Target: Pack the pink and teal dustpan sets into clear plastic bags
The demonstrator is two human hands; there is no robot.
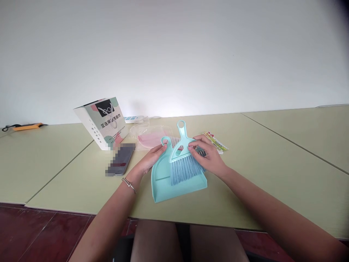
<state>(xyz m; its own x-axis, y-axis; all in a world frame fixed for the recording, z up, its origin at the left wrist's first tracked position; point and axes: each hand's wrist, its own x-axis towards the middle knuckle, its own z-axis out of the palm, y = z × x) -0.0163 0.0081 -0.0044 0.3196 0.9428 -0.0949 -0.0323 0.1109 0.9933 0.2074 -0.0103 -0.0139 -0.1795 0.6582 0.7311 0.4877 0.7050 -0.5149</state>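
bare knees (174, 240) sit closest, at six o'clock below the table (272, 174) edge, with both forearms reaching over it. take the dustpan as the middle of the dial, twelve pointing away from the person. far out at ten o'clock lies an orange object (27, 126) with a black cord. nearer, at eleven, stands a tilted white carton (105, 122) printed with a pair of spectacles and chinese characters. "互连网" and "超市" can be read, the ones between are crossed by a string, and the small column down its side is too fine to make out. just below it a phone (120, 162) lies flat, its face blurred. behind, a white power strip (133, 118) sits by the wall.

the left hand (151, 162), a thin bracelet (128, 185) at the wrist, is closed lightly about the handle of the mint dustpan (163, 182), which lies flat on the table near the front edge. at twelve a clear bag (152, 138) holds something pink. in the pan rests a matching brush (184, 160), bristles fanned toward six, loop handle toward twelve.

the right hand (208, 158), at three o'clock, pinches the brush's shoulder, fingers nearly shut on it. both pieces look like thin moulded plastic: light, stiff and a little slick, with soft, springy bristles. the handles seem the best places to take hold. at two o'clock a printed packet (216, 143) peeks past the right hand, its lettering too small to read.
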